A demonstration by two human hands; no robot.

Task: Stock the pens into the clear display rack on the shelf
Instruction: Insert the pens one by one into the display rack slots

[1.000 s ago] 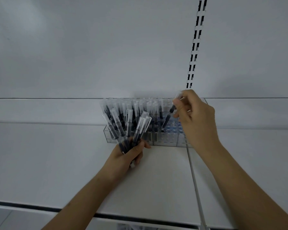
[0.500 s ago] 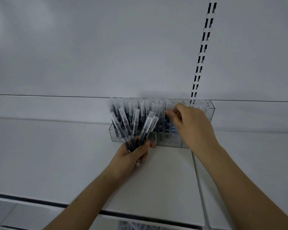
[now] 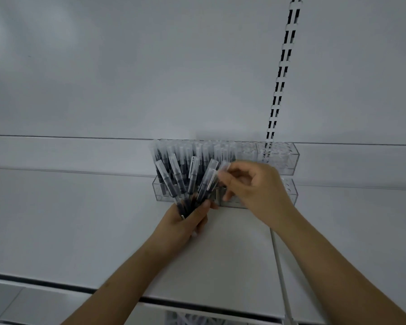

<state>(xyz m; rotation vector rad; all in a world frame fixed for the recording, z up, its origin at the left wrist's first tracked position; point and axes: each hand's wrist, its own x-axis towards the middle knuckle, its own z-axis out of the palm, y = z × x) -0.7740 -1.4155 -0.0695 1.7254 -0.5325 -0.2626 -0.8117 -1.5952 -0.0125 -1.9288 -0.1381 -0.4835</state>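
**Two hands and a bunch of pens at the clear rack**

The clear display rack sat on the white shelf, right up against the back wall. Its left part was full of pens standing up. Its right part had little holes with nothing in them.

The left hand was closed around a bunch of pens. The pens spread out like a fan and pointed up, in front of the rack. They were dark with clear caps.

The right hand was just beside the bunch, on its right. Its fingers were curled in and pinched the clear top of one pen at the right side of the fan. That spot was blurry, so I could not tell if the pen was out of the bunch or not.

Both arms reached up from the bottom of the view. A dark strip with slots ran up the wall above the right end of the rack. A thin line ran across the shelf below the right hand.
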